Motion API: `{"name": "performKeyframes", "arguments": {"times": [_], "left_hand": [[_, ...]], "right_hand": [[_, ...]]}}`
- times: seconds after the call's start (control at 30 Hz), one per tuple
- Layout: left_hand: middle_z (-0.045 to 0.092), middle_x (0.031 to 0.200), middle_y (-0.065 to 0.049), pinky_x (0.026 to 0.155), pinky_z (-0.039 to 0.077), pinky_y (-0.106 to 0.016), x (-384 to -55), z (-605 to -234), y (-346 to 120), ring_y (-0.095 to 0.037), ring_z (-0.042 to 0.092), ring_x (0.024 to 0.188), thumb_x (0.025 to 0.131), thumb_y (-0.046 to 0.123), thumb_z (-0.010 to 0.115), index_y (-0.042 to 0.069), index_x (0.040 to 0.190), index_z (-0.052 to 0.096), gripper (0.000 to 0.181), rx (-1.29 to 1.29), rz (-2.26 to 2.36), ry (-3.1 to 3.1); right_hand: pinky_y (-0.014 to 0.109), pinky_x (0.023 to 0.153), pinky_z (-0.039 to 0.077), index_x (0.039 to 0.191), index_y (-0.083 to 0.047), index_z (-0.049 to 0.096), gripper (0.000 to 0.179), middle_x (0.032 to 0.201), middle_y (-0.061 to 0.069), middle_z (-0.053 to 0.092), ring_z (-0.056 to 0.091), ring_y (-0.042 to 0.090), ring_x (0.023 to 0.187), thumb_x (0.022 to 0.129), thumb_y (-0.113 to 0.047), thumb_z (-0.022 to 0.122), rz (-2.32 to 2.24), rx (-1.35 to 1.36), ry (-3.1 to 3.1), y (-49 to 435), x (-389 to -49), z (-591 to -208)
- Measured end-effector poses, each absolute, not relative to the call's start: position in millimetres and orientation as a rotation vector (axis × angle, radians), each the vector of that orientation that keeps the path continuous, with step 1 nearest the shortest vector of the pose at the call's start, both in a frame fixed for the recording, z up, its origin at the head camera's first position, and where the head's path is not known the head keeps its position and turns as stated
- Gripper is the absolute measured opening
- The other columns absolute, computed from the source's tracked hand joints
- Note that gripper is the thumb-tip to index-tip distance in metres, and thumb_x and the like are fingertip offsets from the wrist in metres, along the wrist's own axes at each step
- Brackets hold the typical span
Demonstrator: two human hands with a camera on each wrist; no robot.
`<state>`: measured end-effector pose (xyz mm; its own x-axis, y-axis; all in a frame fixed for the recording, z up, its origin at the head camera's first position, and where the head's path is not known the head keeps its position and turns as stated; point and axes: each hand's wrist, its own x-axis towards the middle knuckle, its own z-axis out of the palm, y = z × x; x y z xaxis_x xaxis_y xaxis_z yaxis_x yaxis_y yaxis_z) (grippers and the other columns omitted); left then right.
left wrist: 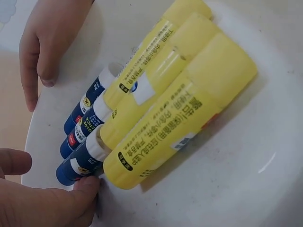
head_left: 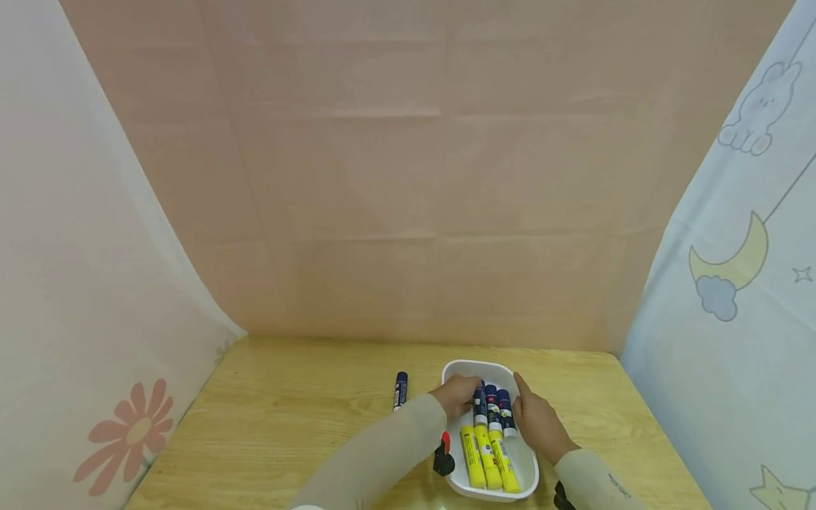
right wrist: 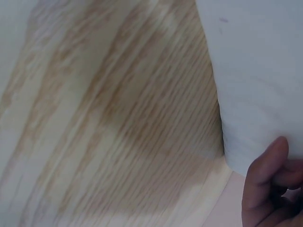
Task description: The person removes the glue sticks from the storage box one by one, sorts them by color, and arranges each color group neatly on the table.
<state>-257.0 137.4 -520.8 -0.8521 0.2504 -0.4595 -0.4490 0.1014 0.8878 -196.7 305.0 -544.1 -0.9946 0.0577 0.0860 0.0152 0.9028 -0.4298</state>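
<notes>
A white plastic tray holds three yellow glue sticks side by side at its near end. Beyond them lie three dark blue glue sticks with white caps. My left hand reaches over the tray's left side. In the left wrist view, one of its fingers touches the nearest blue glue stick, while the thumb stands apart from it. My right hand grips the tray's right rim, thumb inside; curled fingers lie against the outer wall in the right wrist view.
Left of the tray, another blue glue stick stands on the wooden table, partly behind my left sleeve. A tan cloth hangs behind the table. White printed cloths border both sides. Black straps show at both wrists.
</notes>
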Motion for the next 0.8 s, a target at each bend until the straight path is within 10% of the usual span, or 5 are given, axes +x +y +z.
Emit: {"name": "performKeyframes", "arguments": {"times": [0.2,0.5,0.8], "left_hand": [[0.058,0.094,-0.01,0.082,0.05,-0.033,-253,-520,143,-0.019,0.056,0.087,0.095,0.008,0.052,-0.003,0.102,0.058,0.015,-0.222,1.815,1.903],[0.055,0.081,-0.005,0.058,0.044,-0.023,-257,-532,153,-0.016,0.053,0.068,0.092,0.005,0.06,-0.002,0.096,0.06,0.009,-0.274,1.691,2.06],[0.058,0.081,-0.007,0.074,0.05,-0.038,-256,-540,154,-0.023,0.056,0.076,0.082,0.002,0.071,-0.002,0.095,0.062,0.016,-0.223,1.593,2.156]], "right_hand": [[0.039,0.066,0.052,0.15,0.003,0.027,0.054,0.097,0.02,0.066,0.052,0.017,0.068,0.1,-0.012,0.042,0.651,-0.038,-2.968,307,-195,-545],[0.049,0.083,0.054,0.151,0.003,0.025,0.054,0.12,0.027,0.061,0.062,0.022,0.084,0.101,-0.013,0.042,0.649,-0.063,-2.978,308,-192,-541],[0.046,0.077,0.056,0.15,0.003,0.026,0.054,0.115,0.026,0.063,0.059,0.019,0.077,0.101,-0.013,0.042,0.653,-0.051,-2.975,307,-191,-542]]}}
